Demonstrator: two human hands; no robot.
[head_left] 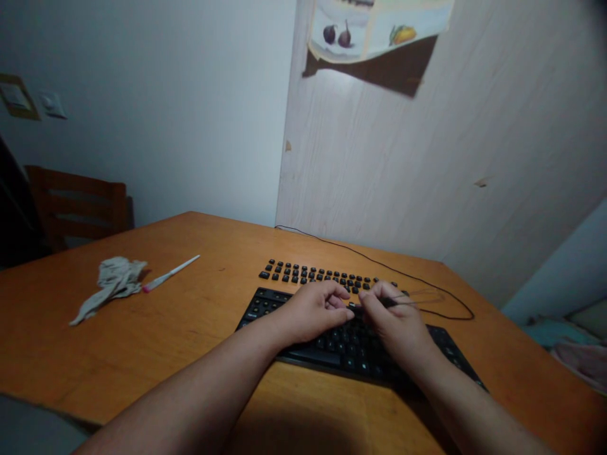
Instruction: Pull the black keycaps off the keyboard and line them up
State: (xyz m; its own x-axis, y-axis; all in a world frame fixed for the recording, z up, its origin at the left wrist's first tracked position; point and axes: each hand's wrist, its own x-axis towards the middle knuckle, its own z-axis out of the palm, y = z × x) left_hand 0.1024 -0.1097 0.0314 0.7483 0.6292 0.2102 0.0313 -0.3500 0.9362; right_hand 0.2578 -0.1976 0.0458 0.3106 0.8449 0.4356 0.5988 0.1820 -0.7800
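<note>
A black keyboard [313, 357] lies on the table under both my hands, with some of its keys lifted off. My left hand [315, 309] rests over its upper middle, fingers loosely bent and thumb apart from them. Close to the thumb tip is a small black keycap [351, 306]; whether the thumb touches it I cannot tell. My right hand [396, 319] is closed around a wire keycap puller [429, 297], its thin wire loops pointing right. The right fingertips are near the same keycap. Behind the keyboard, loose black keycaps [303, 273] stand in rows, partly hidden by my hands.
A black cable [379, 258] curves along the table's back and right side. To the left lie a crumpled grey cloth [118, 278] and a white stick-like tool with a pink end [173, 273]. A wooden chair [83, 202] stands beyond the wooden table [208, 243].
</note>
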